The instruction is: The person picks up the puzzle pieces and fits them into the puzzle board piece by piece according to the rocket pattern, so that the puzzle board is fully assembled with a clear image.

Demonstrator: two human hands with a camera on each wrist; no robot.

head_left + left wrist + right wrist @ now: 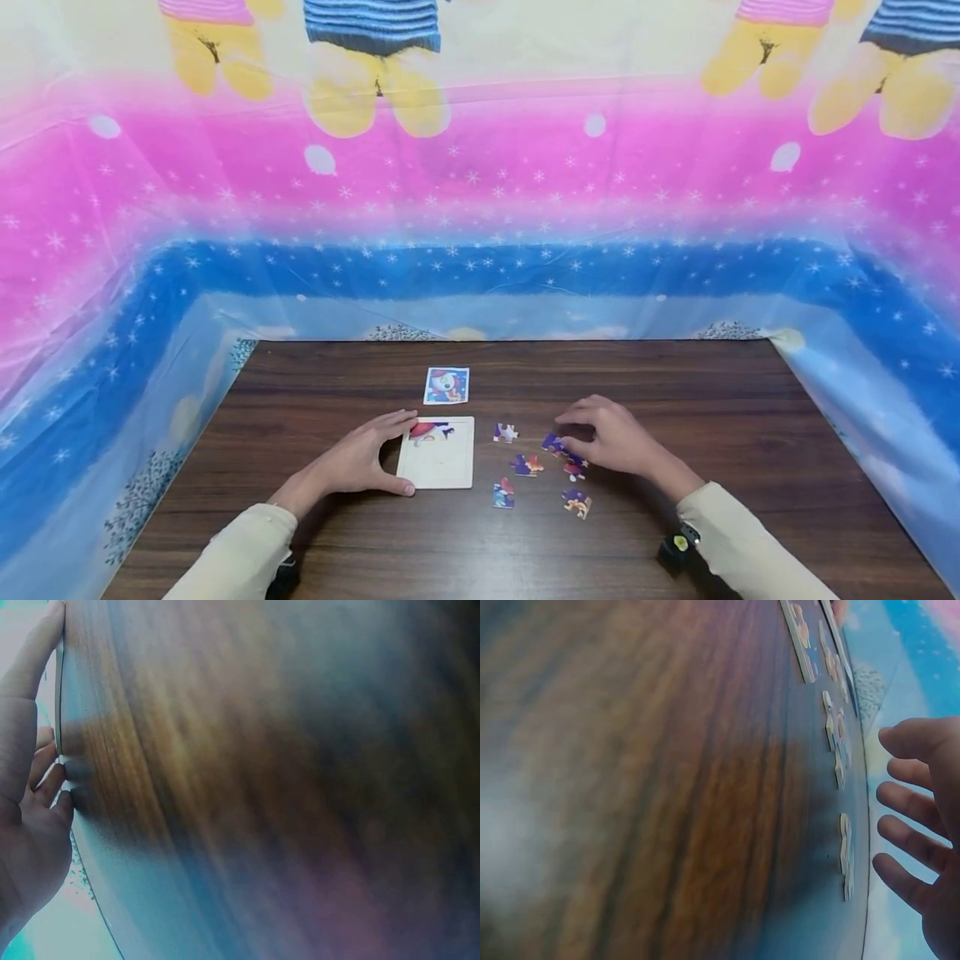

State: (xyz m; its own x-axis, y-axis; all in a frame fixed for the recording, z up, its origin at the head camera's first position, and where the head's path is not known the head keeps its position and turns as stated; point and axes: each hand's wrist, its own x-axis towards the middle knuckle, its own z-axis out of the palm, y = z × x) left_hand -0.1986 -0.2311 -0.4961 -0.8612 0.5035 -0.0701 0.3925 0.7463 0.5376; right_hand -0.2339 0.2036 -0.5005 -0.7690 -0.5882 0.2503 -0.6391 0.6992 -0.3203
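My left hand [366,452] holds a square white puzzle tray [442,467] by its left side, thumb at the lower left corner and fingers at the upper left. A few joined pieces with red, white and purple print [431,432] lie along the tray's top. In the left wrist view, the left hand [30,810] meets a thin edge at far left. Above loose pieces hovers my right hand [611,437], its fingers bent and apart, with a purple puzzle piece [552,443] beneath them. The right wrist view shows this hand [922,817] holding nothing.
A small picture card [446,386] lies behind the tray. More jigsaw pieces are scattered to the tray's right, among them an orange and purple one [527,465], a red and blue one [503,493] and one near the front [577,503]. A printed cloth surrounds the brown table [337,367].
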